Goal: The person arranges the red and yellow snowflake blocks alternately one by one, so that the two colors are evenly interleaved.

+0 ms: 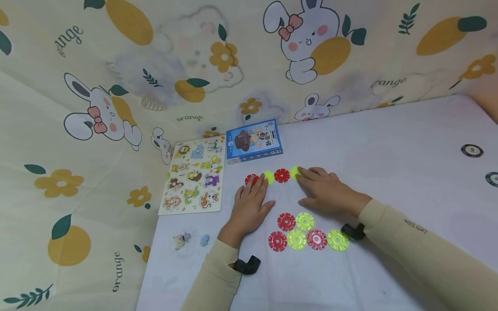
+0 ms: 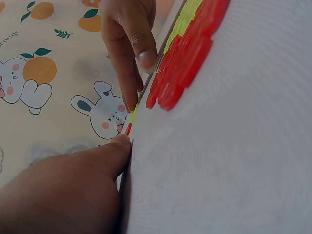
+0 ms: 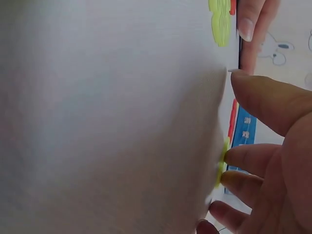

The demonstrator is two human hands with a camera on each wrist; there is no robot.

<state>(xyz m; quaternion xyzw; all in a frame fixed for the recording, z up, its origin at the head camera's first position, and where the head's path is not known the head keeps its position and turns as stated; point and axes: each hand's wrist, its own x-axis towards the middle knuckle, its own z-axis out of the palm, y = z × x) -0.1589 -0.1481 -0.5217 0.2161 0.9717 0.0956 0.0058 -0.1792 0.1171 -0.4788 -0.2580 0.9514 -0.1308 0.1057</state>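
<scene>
In the head view, a row of alternating red and yellow-green notched plastic discs lies in front of the blue box. My left hand (image 1: 250, 208) rests its extended fingertips on the red disc (image 1: 252, 179) at the row's left end, beside a yellow-green disc (image 1: 268, 177). At the right end, my right hand (image 1: 330, 190) touches a yellow-green disc (image 3: 222, 163) with its outstretched fingertips, partly covering it. A red disc (image 1: 282, 176) lies uncovered between the hands. Nearer the person, two discs, one a red disc (image 1: 286, 221), sit above a lower row with a yellow-green disc (image 1: 297, 239).
A blue box (image 1: 254, 142) stands at the back by the patterned cloth. Left of it lies an animal picture board (image 1: 192, 177). Small animal pieces (image 1: 181, 240) are at the front left. Two dark round chips, including one chip (image 1: 472, 150), lie far right.
</scene>
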